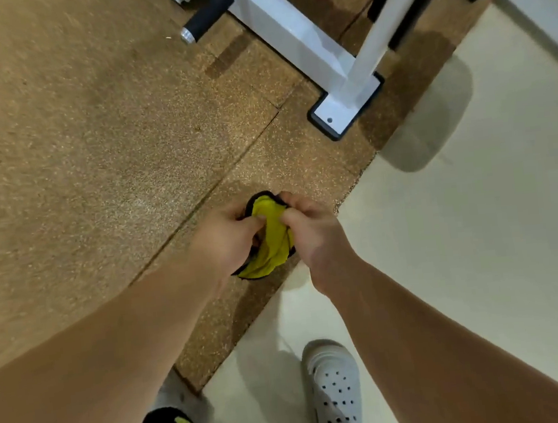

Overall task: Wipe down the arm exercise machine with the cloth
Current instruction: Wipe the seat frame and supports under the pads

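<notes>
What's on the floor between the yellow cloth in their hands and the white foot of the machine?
Nothing: in the head view, only bare speckled rubber mat lies between the yellow cloth and the machine's white foot.

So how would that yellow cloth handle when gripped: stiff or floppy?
Probably floppy: the yellow cloth bunches and folds between the left hand and right hand. Likely light, since fingertips alone hold it. Its loose lower end droops, so it may sag.
</notes>
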